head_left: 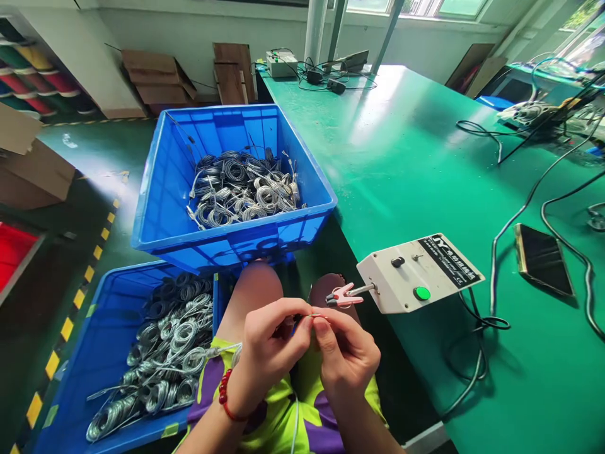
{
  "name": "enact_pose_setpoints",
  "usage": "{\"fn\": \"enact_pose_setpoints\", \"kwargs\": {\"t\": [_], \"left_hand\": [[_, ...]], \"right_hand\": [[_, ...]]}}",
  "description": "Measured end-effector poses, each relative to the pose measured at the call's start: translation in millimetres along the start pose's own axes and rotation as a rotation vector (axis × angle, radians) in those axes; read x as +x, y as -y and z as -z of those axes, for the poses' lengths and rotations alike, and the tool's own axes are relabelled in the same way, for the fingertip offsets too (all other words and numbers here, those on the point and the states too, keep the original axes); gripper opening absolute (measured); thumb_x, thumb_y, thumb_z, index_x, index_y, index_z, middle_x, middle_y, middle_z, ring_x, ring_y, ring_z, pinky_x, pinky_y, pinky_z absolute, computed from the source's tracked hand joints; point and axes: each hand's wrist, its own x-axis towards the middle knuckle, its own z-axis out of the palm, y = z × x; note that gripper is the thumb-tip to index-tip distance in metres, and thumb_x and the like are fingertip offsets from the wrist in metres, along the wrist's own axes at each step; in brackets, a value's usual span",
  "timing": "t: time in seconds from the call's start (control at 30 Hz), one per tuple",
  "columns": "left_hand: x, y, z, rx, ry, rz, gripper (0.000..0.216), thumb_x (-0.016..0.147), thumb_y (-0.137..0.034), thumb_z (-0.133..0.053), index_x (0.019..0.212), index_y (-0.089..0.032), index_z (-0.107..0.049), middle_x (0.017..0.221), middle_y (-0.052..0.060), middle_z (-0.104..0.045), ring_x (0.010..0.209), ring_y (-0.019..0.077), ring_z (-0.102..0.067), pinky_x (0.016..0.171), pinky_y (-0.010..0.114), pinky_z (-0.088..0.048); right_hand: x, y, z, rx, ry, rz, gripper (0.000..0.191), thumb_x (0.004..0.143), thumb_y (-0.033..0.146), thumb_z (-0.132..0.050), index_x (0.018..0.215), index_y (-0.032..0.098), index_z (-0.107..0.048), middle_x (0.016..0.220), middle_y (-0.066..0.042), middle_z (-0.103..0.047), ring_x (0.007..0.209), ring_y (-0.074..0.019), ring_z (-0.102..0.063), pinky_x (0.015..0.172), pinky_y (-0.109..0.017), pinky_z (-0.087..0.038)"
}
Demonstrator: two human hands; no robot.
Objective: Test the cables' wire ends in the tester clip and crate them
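Above my lap, my left hand (269, 347) and my right hand (348, 353) meet with thumbs and forefingers pinched. Between the fingertips runs the thin end of a cable, its reddish wires (316, 315) just showing. A pale cable (236, 350) comes out on the left of my left hand, and a thin length (295, 422) hangs over my shorts. Just beyond my right fingers, a pink clip (345, 296) sits on the shaft of a white control box (416, 274) with a black knob and green button. The clip is apart from my hands.
One blue crate (146, 214) of coiled cables stands ahead; another blue crate (70, 403) of coils is lower left. On the green table (392, 170) lie a phone (543, 260) and loose black cords (496, 239). Cardboard boxes (33, 164) stand at left.
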Motion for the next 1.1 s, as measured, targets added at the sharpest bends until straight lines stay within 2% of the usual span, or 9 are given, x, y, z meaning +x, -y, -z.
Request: {"fn": "enact_pose_setpoints", "kwargs": {"t": [0.1,0.23,0.37,0.43,0.5,0.57,0.7,0.87,1.1], "left_hand": [[-1.9,3.8,-0.1,-0.085,-0.008,0.048,0.006,0.102,-0.017,-0.078,0.103,-0.020,-0.084,0.090,0.005,-0.086,0.064,0.0136,-0.072,0.059,0.020,-0.056],[-4.1,9.8,-0.8,-0.153,0.003,0.084,0.005,0.103,-0.018,-0.081,0.104,-0.022,-0.084,0.090,0.004,-0.086,0.064,0.0133,-0.072,0.060,0.020,-0.056],[-6.1,16.4,-3.8,-0.188,-0.007,0.144,0.006,0.106,-0.019,-0.079,0.105,-0.022,-0.084,0.092,0.005,-0.086,0.066,0.0134,-0.072,0.061,0.020,-0.056],[-5.8,19.1,-6.5,-0.198,-0.010,0.156,0.005,0.105,-0.019,-0.080,0.104,-0.022,-0.084,0.091,0.005,-0.085,0.065,0.0132,-0.071,0.058,0.020,-0.054],[-4.7,20.8,-9.2,-0.206,-0.003,0.163,0.004,0.104,-0.019,-0.081,0.103,-0.022,-0.083,0.090,0.004,-0.085,0.063,0.0125,-0.068,0.056,0.021,-0.051],[-3.1,21.5,-11.4,-0.220,0.004,0.180,0.005,0.103,-0.018,-0.081,0.102,-0.022,-0.082,0.090,0.003,-0.085,0.061,0.0119,-0.065,0.056,0.021,-0.049],[0.7,21.4,-14.7,-0.269,0.009,0.222,0.008,0.104,-0.016,-0.078,0.104,-0.024,-0.081,0.092,0.002,-0.084,0.065,0.0121,-0.064,0.059,0.022,-0.048],[5.8,22.2,-19.8,-0.319,0.019,0.191,0.010,0.104,-0.014,-0.075,0.102,-0.023,-0.078,0.102,0.004,-0.082,0.068,0.0112,-0.059,0.062,0.023,-0.045],[7.7,23.8,-26.3,-0.365,0.084,0.336,0.007,0.107,-0.021,-0.072,0.108,-0.020,-0.078,0.093,0.005,-0.079,0.064,0.0114,-0.051,0.059,0.024,-0.041]], "right_hand": [[-1.5,-2.0,-0.8,0.021,-0.012,0.000,0.014,0.104,0.024,-0.084,0.113,0.027,-0.094,0.094,-0.007,-0.092,0.073,-0.0230,-0.084,0.066,-0.031,-0.069],[-7.8,-8.2,-0.4,0.019,-0.066,-0.041,0.011,0.104,0.029,-0.084,0.109,0.025,-0.094,0.082,-0.005,-0.088,0.059,-0.0196,-0.075,0.056,-0.030,-0.060],[-10.6,-21.8,4.0,0.056,-0.197,-0.028,0.052,0.116,0.047,-0.060,0.078,0.022,-0.085,0.056,-0.002,-0.064,0.048,-0.0165,-0.055,0.048,-0.031,-0.041],[-4.8,-30.4,6.8,0.094,-0.241,-0.073,0.065,0.116,0.058,-0.053,0.068,0.021,-0.079,0.055,-0.004,-0.062,0.047,-0.0165,-0.050,0.046,-0.031,-0.036],[5.3,-38.3,9.4,0.179,-0.250,-0.178,0.063,0.112,0.066,-0.056,0.075,0.020,-0.079,0.069,-0.006,-0.071,0.049,-0.0156,-0.051,0.047,-0.031,-0.038],[16.3,-44.3,11.8,0.302,-0.192,-0.265,0.057,0.110,0.071,-0.059,0.098,0.021,-0.083,0.084,-0.007,-0.074,0.056,-0.0160,-0.056,0.052,-0.031,-0.045],[27.4,-51.2,16.7,0.449,-0.038,-0.295,0.054,0.111,0.073,-0.059,0.130,0.026,-0.078,0.088,-0.003,-0.065,0.068,-0.0188,-0.060,0.059,-0.031,-0.050],[21.6,-53.3,22.3,0.451,-0.079,-0.370,0.056,0.107,0.076,-0.064,0.124,0.024,-0.078,0.076,-0.002,-0.062,0.062,-0.0183,-0.056,0.051,-0.027,-0.043],[16.6,-48.9,24.8,0.420,-0.177,-0.464,0.052,0.103,0.073,-0.075,0.121,0.025,-0.082,0.089,-0.005,-0.077,0.065,-0.0169,-0.065,0.054,-0.025,-0.047]]}}
